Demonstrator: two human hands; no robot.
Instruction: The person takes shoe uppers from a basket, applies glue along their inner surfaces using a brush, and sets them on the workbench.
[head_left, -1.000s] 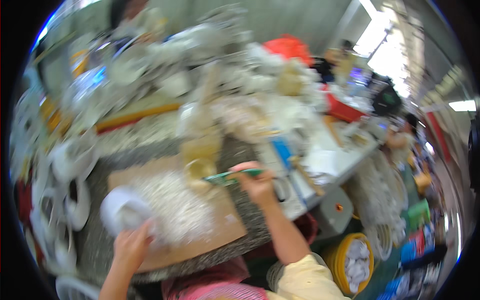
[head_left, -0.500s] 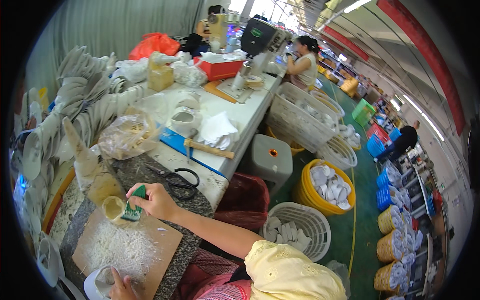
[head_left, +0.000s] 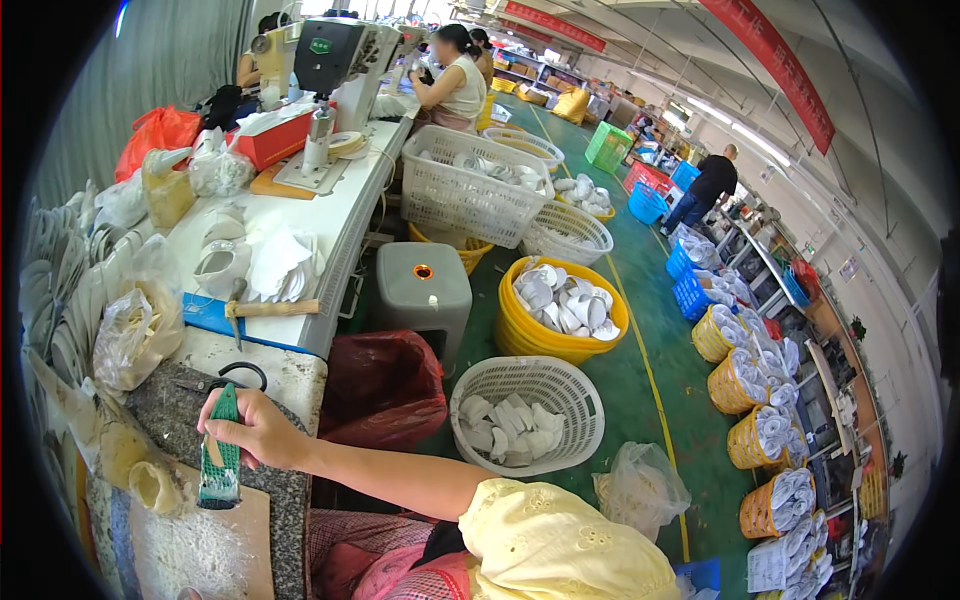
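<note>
My right hand grips a green-handled brush, bristles pointing down over a brown board dusted with white scraps. Beside the brush stands a small yellowish cup. My yellow sleeve fills the lower middle. My left hand is out of the picture. Black scissors lie on the speckled stone worktop just beyond my hand.
A hammer and white shoe pieces lie on the long white bench. A red bag-lined bin, a grey stool, a white basket and a yellow tub stand on the green floor. Other people work further back.
The view has swung right toward the aisle. My left hand and the white roll it touched have left the picture. My right hand still holds the brush over the board.
</note>
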